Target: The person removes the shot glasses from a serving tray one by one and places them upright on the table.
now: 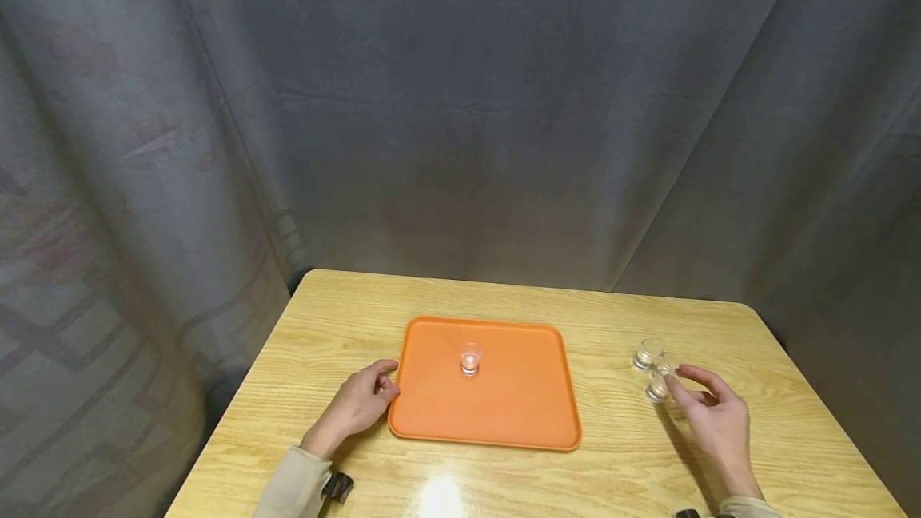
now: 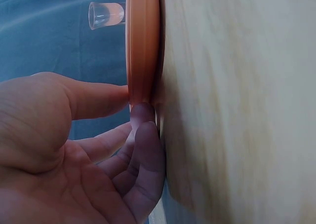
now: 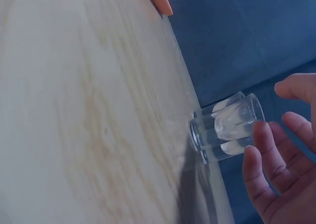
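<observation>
My left hand (image 1: 363,398) pinches the left edge of an orange tray (image 1: 504,428), which lies flat on the table. In the left wrist view the thumb (image 2: 106,99) is at the rim and curled fingertips (image 2: 143,113) meet its outer side. A small clear shot glass (image 1: 470,360) stands upright on the tray, left of its middle. To the right of the tray, three more shot glasses stand close together; the nearest glass (image 1: 656,388) is right by my right hand (image 1: 719,422). In the right wrist view that hand's thumb and fingers are spread apart beside the front glass (image 3: 237,118).
The wooden table (image 1: 345,302) has rounded far corners. Grey curtains (image 1: 460,118) hang behind it and along both sides. A stretch of tabletop lies between the tray and the glasses on the right.
</observation>
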The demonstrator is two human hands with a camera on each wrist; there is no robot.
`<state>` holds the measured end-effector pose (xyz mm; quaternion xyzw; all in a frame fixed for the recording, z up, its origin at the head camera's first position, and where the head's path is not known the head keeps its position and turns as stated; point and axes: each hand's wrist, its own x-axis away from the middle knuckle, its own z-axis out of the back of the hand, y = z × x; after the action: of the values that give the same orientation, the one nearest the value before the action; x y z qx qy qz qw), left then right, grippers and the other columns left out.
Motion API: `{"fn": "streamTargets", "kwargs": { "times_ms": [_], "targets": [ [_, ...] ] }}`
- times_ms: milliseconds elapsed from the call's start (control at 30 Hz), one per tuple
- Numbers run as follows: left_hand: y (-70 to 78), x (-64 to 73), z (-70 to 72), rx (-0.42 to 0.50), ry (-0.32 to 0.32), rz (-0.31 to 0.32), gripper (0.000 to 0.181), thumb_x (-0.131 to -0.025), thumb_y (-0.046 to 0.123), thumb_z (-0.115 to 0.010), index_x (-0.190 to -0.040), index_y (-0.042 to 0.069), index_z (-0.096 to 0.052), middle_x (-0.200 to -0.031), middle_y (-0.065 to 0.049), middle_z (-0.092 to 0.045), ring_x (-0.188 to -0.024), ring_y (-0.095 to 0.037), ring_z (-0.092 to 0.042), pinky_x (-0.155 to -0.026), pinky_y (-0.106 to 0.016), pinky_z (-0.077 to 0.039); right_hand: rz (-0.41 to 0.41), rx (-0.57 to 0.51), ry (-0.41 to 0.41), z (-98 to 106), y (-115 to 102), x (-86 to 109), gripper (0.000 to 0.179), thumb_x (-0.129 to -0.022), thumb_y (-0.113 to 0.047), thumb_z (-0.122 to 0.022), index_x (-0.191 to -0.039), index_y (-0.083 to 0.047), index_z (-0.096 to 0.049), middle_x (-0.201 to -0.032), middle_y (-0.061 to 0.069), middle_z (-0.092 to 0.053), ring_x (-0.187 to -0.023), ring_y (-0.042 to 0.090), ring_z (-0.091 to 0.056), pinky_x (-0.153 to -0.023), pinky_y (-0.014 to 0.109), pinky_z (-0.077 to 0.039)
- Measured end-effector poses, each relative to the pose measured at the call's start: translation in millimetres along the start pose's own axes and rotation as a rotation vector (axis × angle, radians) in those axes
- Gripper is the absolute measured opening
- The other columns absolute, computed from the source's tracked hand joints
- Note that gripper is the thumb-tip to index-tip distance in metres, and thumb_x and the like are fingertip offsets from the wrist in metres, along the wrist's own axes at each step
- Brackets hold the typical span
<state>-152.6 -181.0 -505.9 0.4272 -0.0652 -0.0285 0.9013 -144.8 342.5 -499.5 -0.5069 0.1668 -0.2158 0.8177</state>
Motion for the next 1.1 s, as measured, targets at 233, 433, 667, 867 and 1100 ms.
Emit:
{"fn": "streamTargets", "kwargs": {
  "times_ms": [233,433,667,867,1100],
  "targets": [
    [-0.3,-0.5,0.4,0.0,0.002,-0.004,0.042,-0.102,0.011,-0.068,-0.143,0.001,-0.063,-0.089,0.002,-0.059,-0.078,-0.013,-0.051,-0.079,-0.031,-0.041,0.054,-0.019,0.019,-5.2,-4.4,2.4,0.033,-0.091,-0.023,-0.086,-0.118,-0.006,-0.077,-0.086,-0.037,-0.066,-0.067,-0.005,-0.063,-0.054,0.017,-0.045],
    [-0.2,-0.5,0.4,0.0,0.004,-0.01,0.042,-0.102,0.011,-0.067,-0.143,0.0,-0.063,-0.088,0.002,-0.059,-0.078,-0.013,-0.051,-0.079,-0.031,-0.041,0.113,-0.033,0.008,-14.0,-9.8,6.9,0.029,-0.092,-0.02,-0.085,-0.114,-0.002,-0.078,-0.084,-0.034,-0.067,-0.068,-0.004,-0.062,-0.056,0.016,-0.047],
    [0.1,0.1,-0.3,-0.001,0.001,-0.007,0.041,-0.102,0.01,-0.067,-0.142,0.001,-0.063,-0.087,0.002,-0.059,-0.077,-0.013,-0.051,-0.079,-0.031,-0.041,0.142,-0.054,-0.027,-25.5,-17.3,12.3,0.028,-0.094,-0.015,-0.082,-0.116,0.002,-0.076,-0.082,-0.028,-0.068,-0.066,-0.003,-0.064,-0.057,0.016,-0.047],
    [0.3,-0.1,-0.5,0.001,0.0,-0.003,0.042,-0.102,0.01,-0.067,-0.142,0.0,-0.063,-0.087,0.002,-0.059,-0.077,-0.013,-0.051,-0.079,-0.031,-0.041,0.168,-0.067,-0.046,-35.5,-20.1,16.5,0.028,-0.095,-0.013,-0.08,-0.117,0.004,-0.076,-0.085,-0.033,-0.068,-0.068,-0.004,-0.064,-0.06,0.015,-0.048],
    [0.8,-0.1,-0.3,-0.001,0.003,-0.003,0.042,-0.102,0.009,-0.067,-0.142,0.0,-0.063,-0.087,0.002,-0.059,-0.077,-0.013,-0.051,-0.079,-0.03,-0.041,0.162,-0.052,-0.081,-44.7,-23.9,19.9,0.029,-0.095,-0.016,-0.081,-0.118,0.001,-0.076,-0.09,-0.034,-0.066,-0.07,-0.004,-0.063,-0.059,0.018,-0.046]
  ]
}}
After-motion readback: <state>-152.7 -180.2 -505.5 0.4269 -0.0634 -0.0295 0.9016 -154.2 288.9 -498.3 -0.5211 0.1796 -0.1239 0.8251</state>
